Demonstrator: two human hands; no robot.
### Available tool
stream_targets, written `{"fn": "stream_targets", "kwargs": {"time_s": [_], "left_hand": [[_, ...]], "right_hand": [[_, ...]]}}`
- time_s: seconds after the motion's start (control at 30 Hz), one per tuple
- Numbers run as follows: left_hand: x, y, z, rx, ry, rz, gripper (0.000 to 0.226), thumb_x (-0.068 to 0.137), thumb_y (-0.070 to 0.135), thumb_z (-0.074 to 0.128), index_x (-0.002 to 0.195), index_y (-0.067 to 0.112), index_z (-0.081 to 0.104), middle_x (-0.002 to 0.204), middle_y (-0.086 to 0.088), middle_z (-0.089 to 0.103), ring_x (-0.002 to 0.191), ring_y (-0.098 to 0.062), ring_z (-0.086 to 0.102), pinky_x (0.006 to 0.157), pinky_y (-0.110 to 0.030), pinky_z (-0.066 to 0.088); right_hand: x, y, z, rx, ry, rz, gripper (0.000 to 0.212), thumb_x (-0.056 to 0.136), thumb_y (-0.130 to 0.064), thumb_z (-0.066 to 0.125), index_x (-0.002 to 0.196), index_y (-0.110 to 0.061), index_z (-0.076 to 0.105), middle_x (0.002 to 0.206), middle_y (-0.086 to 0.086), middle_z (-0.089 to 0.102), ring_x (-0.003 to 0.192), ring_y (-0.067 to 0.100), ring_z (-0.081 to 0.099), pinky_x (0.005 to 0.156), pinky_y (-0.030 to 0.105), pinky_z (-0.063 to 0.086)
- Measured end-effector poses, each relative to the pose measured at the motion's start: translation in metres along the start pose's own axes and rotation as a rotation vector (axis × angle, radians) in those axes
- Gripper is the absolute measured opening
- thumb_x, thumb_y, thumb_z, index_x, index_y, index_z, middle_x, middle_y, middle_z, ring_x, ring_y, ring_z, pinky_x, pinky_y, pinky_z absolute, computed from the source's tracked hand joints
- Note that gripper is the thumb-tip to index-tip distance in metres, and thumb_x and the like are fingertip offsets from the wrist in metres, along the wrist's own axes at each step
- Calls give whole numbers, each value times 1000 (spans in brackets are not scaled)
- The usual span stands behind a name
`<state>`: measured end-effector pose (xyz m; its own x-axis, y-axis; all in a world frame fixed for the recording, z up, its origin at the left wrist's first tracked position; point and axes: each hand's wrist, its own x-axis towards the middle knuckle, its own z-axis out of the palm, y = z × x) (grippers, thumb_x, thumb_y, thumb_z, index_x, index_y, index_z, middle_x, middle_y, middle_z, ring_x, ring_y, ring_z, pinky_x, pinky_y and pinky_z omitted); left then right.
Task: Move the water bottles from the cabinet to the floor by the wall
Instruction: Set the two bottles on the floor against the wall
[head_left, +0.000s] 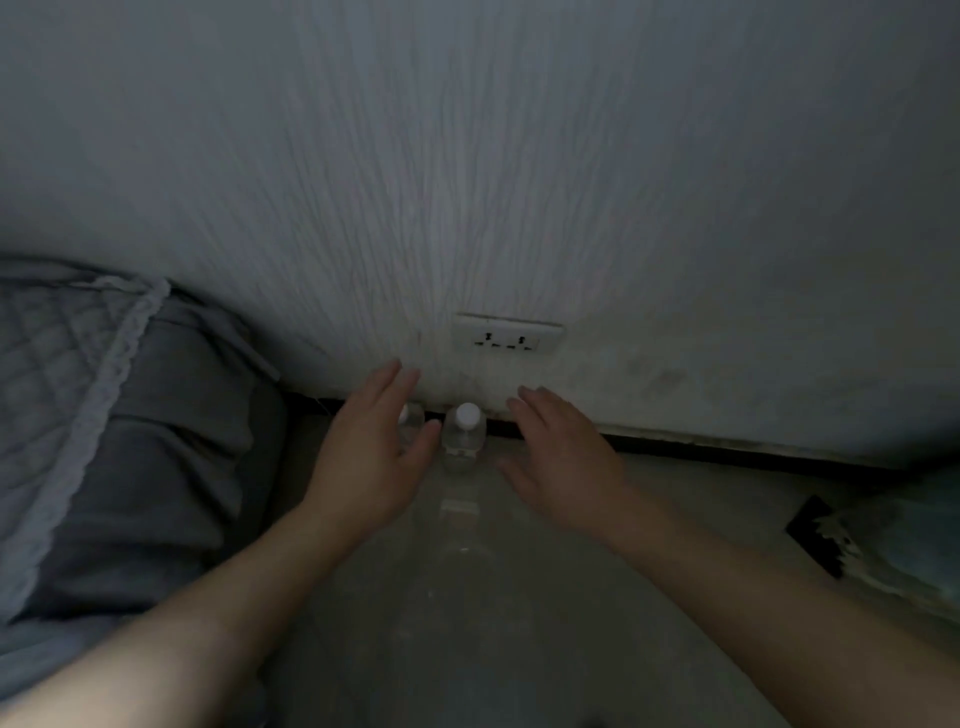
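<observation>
My fingers (387, 382) lie straight and slack on both sides, gripping nothing. Left hand (371, 447) and right hand (563, 457) hover low over the floor (467, 623), palms turned inward. The capped water bottle (464, 434) stands upright in the gap between them, nearer my left thumb. The second bottle (413, 418) stands half hidden behind my left hand; whether I touch it I cannot tell. Both sit close against the wall (519, 182), below the socket (508, 339). These two look placed, I reckon; the cabinet is out of view
</observation>
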<state>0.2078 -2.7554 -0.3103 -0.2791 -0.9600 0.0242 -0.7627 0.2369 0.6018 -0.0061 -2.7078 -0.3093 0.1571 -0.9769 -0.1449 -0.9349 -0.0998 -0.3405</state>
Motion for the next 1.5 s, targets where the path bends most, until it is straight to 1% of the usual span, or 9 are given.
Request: {"fn": "stream_targets", "kwargs": {"time_s": [0.13,0.23,0.37,0.53,0.7,0.9,1.03,1.13,1.5], "left_hand": [[-8,48,-49,118,-50,82,66,88,52,45,141,13,45,152,-11,36,141,-29,31,116,-42,26],[-10,88,-93,147,-88,104,70,88,57,32,144,15,40,155,-8,30,145,-27,23,117,-42,21],[-10,146,-159,207,-121,145,66,89,49,29,143,13,43,154,-11,33,144,-31,25,114,-43,24],[-14,221,-252,288,-165,152,60,93,46,26,140,16,46,152,-9,38,140,-28,32,110,-41,31],[-25,277,-337,250,-144,191,66,92,50,18,141,17,47,151,-5,39,142,-25,29,115,-42,22],[-37,336,-423,241,-125,232,68,89,51,16,143,20,44,154,-2,34,145,-20,24,117,-39,18],[-48,371,-469,234,-135,255,65,91,50,20,146,22,39,156,0,30,146,-18,19,117,-37,14],[-58,390,-497,237,-132,255,71,87,54,14,146,23,37,157,1,29,146,-17,19,117,-36,14],[-88,417,-558,162,-94,204,56,96,41,28,148,21,35,158,2,27,147,-15,16,119,-36,13]], "right_hand": [[-25,-27,-57,-66,-10,20,63,90,-47,32,137,-7,44,147,15,42,136,33,38,114,50,25],[-41,-47,-108,-91,4,66,66,89,-47,24,139,-9,43,149,11,40,140,29,33,116,47,15],[-63,-77,-185,-89,27,123,68,87,-47,22,137,-8,46,145,11,45,138,31,35,116,48,19],[-95,-114,-289,-126,49,181,55,90,-43,34,129,-9,51,134,11,52,125,33,45,106,43,36],[-121,-158,-381,-94,148,201,60,91,-42,30,133,-5,51,139,11,51,131,33,44,110,45,34],[-149,-208,-473,-74,253,201,54,92,-36,43,134,-4,51,142,12,50,135,32,41,111,45,30],[-169,-235,-519,-73,254,213,58,93,-39,40,141,-7,44,148,10,42,140,29,32,115,43,21],[-184,-253,-548,-53,300,218,56,92,-38,42,138,-6,47,146,11,45,138,30,36,114,44,25],[-226,-303,-599,15,440,299,55,92,-38,41,136,-7,50,144,11,47,138,30,37,114,45,28]]}}
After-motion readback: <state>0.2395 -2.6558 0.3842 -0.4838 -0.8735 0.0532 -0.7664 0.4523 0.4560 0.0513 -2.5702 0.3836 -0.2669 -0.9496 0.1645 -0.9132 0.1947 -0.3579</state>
